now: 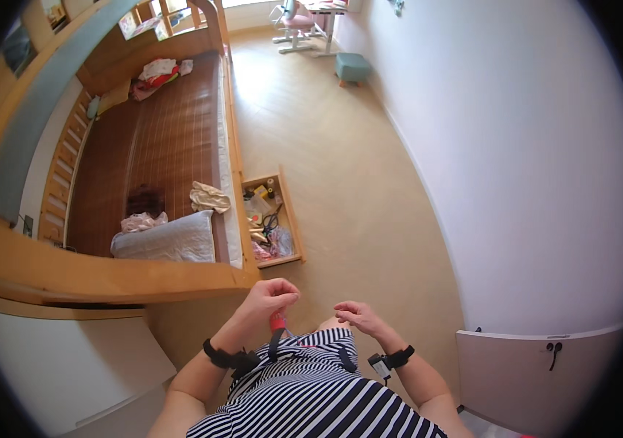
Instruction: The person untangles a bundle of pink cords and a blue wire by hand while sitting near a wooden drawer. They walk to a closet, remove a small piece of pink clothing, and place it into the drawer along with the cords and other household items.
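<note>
My left hand point(274, 295) is raised over the floor, near the foot corner of the wooden bunk bed, with thumb and fingertips pinched together. Just below it shows a small red item point(277, 322), with thin blue and pink strands trailing over my striped clothing point(311, 378); whether the fingers hold a strand is too small to tell. To the right, my right hand point(358, 316) hangs in the air with fingers curled and slightly apart, holding nothing visible. Ahead of my left hand, an open wooden drawer point(299, 241) holds black-handled scissors point(272, 220), thread spools point(271, 189) and plastic bags point(280, 241).
The bunk bed point(180, 279) with a brown mat point(164, 148), a grey pillow point(166, 241) and cloths stands at left. A white cabinet point(60, 361) is at lower left. A white wall point(497, 164) and a low door panel point(530, 378) bound the right. A teal stool point(352, 67) stands far ahead.
</note>
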Demonstrator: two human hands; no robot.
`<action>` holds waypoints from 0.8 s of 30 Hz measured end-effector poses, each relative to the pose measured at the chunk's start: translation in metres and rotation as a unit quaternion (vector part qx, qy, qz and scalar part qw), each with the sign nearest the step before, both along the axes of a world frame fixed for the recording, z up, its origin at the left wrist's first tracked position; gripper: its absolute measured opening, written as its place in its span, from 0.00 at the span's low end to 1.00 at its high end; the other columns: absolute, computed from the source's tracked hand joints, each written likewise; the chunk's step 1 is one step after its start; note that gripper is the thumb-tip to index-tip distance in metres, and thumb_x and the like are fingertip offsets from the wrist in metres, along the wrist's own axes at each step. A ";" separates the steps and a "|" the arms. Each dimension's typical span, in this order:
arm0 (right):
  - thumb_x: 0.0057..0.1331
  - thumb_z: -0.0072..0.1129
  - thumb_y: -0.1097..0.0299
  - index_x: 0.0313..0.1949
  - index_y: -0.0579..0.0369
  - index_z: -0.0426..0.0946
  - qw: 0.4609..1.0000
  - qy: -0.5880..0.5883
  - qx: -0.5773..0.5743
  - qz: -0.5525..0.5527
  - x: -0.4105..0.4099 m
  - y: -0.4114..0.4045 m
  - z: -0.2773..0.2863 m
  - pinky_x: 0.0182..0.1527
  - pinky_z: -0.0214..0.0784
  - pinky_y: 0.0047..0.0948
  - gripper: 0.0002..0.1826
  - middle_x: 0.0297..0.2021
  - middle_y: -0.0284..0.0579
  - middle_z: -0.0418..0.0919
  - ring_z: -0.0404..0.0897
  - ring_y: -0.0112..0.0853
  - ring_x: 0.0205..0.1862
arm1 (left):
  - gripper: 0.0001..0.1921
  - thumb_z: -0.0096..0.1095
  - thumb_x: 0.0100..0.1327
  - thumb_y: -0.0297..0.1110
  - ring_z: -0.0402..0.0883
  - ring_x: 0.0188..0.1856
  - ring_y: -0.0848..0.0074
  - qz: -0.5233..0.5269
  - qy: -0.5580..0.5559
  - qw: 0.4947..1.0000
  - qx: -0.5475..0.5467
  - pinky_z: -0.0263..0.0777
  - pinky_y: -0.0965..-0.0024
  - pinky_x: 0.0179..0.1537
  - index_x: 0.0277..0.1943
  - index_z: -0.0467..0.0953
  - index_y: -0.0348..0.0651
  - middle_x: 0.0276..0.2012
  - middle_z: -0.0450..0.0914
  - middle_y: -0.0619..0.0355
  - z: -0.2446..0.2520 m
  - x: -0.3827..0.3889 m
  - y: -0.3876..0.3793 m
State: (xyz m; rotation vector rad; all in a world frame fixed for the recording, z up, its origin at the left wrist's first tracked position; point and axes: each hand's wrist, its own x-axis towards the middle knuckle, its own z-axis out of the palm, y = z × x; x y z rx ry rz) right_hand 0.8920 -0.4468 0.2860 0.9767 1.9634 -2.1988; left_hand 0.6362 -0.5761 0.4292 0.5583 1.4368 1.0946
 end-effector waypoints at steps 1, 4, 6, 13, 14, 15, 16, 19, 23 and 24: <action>0.67 0.53 0.62 0.51 0.58 0.74 1.000 -0.011 0.024 0.001 0.005 0.016 -0.003 0.36 0.68 0.20 0.17 0.37 0.35 0.79 0.78 0.22 0.37 | 0.06 0.62 0.59 0.29 0.71 0.30 0.88 -0.004 0.001 1.000 0.004 0.64 0.83 0.32 0.37 0.79 0.37 0.27 0.76 0.67 0.000 0.001 0.018; 0.67 0.53 0.62 0.51 0.57 0.74 0.999 -0.023 0.029 -0.015 0.019 0.059 0.023 0.37 0.67 0.20 0.17 0.38 0.35 0.79 0.78 0.21 0.37 | 0.06 0.62 0.60 0.30 0.71 0.29 0.88 -0.024 -0.024 0.998 0.060 0.64 0.83 0.30 0.38 0.78 0.38 0.26 0.75 0.67 0.011 0.001 0.065; 0.67 0.53 0.63 0.51 0.56 0.74 0.999 -0.023 0.006 -0.035 0.025 0.090 0.027 0.36 0.67 0.19 0.16 0.37 0.35 0.80 0.78 0.20 0.37 | 0.06 0.63 0.60 0.31 0.71 0.27 0.89 -0.022 -0.024 0.999 0.041 0.63 0.83 0.28 0.38 0.78 0.38 0.26 0.75 0.68 0.017 -0.004 0.096; 0.66 0.53 0.65 0.49 0.60 0.75 0.991 -0.088 0.103 -0.009 0.062 0.206 0.003 0.39 0.70 0.23 0.15 0.35 0.38 0.80 0.78 0.22 0.37 | 0.05 0.63 0.60 0.30 0.71 0.27 0.88 0.084 -0.047 0.995 0.034 0.63 0.84 0.29 0.37 0.78 0.39 0.26 0.76 0.67 -0.005 0.007 0.197; 0.66 0.54 0.66 0.49 0.61 0.75 0.992 -0.089 0.091 -0.011 0.067 0.219 0.012 0.40 0.70 0.23 0.15 0.34 0.38 0.80 0.78 0.23 0.37 | 0.05 0.63 0.60 0.30 0.71 0.27 0.88 0.086 -0.045 0.995 0.029 0.63 0.84 0.29 0.37 0.78 0.39 0.26 0.76 0.67 -0.001 0.012 0.206; 0.65 0.54 0.66 0.48 0.62 0.75 0.992 -0.088 0.087 -0.011 0.065 0.241 0.013 0.41 0.71 0.24 0.15 0.34 0.39 0.80 0.79 0.24 0.37 | 0.05 0.63 0.60 0.30 0.71 0.27 0.87 0.073 -0.047 0.996 0.021 0.63 0.84 0.29 0.37 0.78 0.39 0.27 0.76 0.66 -0.006 0.013 0.221; 0.65 0.54 0.66 0.48 0.62 0.75 0.992 -0.085 0.089 -0.008 0.063 0.263 0.004 0.41 0.71 0.24 0.15 0.34 0.39 0.80 0.79 0.24 0.37 | 0.05 0.63 0.60 0.30 0.71 0.28 0.87 0.061 -0.048 0.997 0.013 0.64 0.84 0.30 0.37 0.78 0.39 0.27 0.76 0.66 -0.009 0.014 0.237; 0.65 0.54 0.66 0.49 0.62 0.74 0.997 -0.065 0.040 -0.031 0.055 0.311 -0.009 0.41 0.71 0.23 0.16 0.34 0.39 0.80 0.78 0.24 0.37 | 0.06 0.63 0.60 0.31 0.72 0.28 0.86 0.062 -0.024 0.997 0.030 0.64 0.83 0.31 0.37 0.78 0.39 0.27 0.76 0.66 0.000 0.012 0.288; 0.65 0.55 0.65 0.47 0.61 0.75 0.996 -0.061 0.058 0.006 0.006 0.377 -0.020 0.42 0.71 0.24 0.15 0.34 0.40 0.80 0.78 0.25 0.37 | 0.06 0.62 0.60 0.30 0.72 0.28 0.86 0.074 -0.011 0.997 0.036 0.65 0.82 0.31 0.37 0.78 0.38 0.27 0.76 0.66 -0.007 -0.010 0.346; 0.65 0.55 0.65 0.47 0.61 0.76 0.999 -0.047 0.006 0.027 -0.005 0.385 -0.019 0.42 0.71 0.24 0.15 0.35 0.41 0.80 0.79 0.25 0.37 | 0.06 0.62 0.61 0.30 0.72 0.28 0.86 0.107 -0.002 0.993 0.042 0.66 0.82 0.31 0.37 0.78 0.37 0.27 0.76 0.66 -0.010 -0.019 0.357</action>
